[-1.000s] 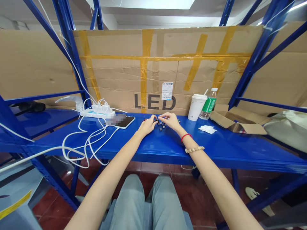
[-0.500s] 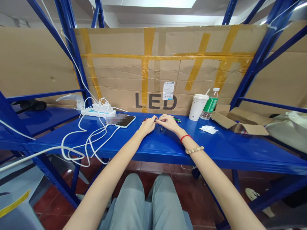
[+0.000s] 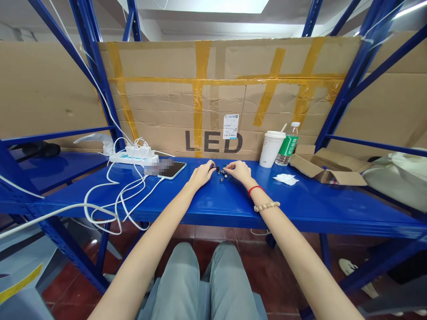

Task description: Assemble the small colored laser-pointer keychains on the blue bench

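On the blue shelf top [image 3: 207, 200], my left hand [image 3: 202, 174] rests with its fingers curled together at the tips. Whatever lies in that grip is too small to make out. My right hand [image 3: 240, 171], wearing a red cord and a beaded bracelet, has its thumb and fingers pinched close to several small metallic pieces [image 3: 226, 176]. Its fingertips hide what they hold, if anything. Between the hands stands a small dark cylindrical piece [image 3: 218, 170]. Another tiny metallic piece [image 3: 222, 180] lies nearer to me.
Left of my hands are a phone [image 3: 176, 170], a white power strip [image 3: 133, 158] and looped white cables [image 3: 116, 206]. To the right stand a white paper cup [image 3: 269, 151] and a water bottle [image 3: 287, 146], with a crumpled tissue [image 3: 286, 179] and an open cardboard box [image 3: 328, 166].
My hands, whose fingertips met before, have moved apart. The dark cylindrical piece and more small metallic pieces now show between them. The view has shifted slightly.
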Tool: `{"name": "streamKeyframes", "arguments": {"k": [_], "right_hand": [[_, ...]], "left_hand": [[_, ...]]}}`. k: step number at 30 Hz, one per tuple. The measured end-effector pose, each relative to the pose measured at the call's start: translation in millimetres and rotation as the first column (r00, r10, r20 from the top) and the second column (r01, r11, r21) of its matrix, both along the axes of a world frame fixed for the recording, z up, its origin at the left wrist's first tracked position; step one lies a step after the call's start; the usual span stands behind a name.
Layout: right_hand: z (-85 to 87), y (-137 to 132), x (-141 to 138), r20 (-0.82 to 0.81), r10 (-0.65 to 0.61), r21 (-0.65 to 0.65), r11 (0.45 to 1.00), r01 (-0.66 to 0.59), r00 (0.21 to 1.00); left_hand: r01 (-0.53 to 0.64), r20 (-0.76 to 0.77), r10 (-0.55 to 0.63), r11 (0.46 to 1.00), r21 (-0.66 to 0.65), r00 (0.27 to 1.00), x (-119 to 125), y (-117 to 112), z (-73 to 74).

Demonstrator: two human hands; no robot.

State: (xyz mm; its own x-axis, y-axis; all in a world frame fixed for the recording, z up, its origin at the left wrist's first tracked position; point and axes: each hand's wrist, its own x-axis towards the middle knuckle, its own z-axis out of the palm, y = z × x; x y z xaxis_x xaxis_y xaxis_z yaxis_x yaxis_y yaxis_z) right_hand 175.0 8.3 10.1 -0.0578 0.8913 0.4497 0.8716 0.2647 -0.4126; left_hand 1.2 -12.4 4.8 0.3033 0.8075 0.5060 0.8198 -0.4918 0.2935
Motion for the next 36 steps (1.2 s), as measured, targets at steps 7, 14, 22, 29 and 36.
{"name": "streamKeyframes", "arguments": {"k": [7, 14, 22, 29, 36], "right_hand": [[-2.2, -0.6, -2.4, 0.022, 0.025, -0.079, 0.997, -0.023, 0.999], [-0.9, -0.5, -0.1, -0.005, 0.084, -0.093, 0.992, -0.084, 0.996], [-4.7, 6.4, 1.2, -0.083, 0.114, -0.095, 0.988, -0.122, 0.99], [0.0, 2.7, 0.4, -0.045, -0.083, -0.164, 0.984, 0.074, 0.996], [-7.0, 10.4, 1.6, -0.096, 0.002, -0.191, 0.981, -0.02, 0.995]], "left_hand": [[0.006, 0.0, -0.006, 1.0, -0.008, 1.0, -1.8, 4.1, -1.1], [0.052, -0.001, -0.052, 0.998, 0.018, 0.999, -2.7, 6.6, -1.5], [0.038, 0.028, -0.039, 0.998, 0.043, 0.999, -1.2, 5.7, -1.3], [0.025, 0.0, -0.025, 0.999, 0.033, 1.0, 0.4, 3.1, 0.3], [0.007, -0.038, -0.005, 0.998, 0.057, 0.999, 2.0, 10.6, -3.6]]}}
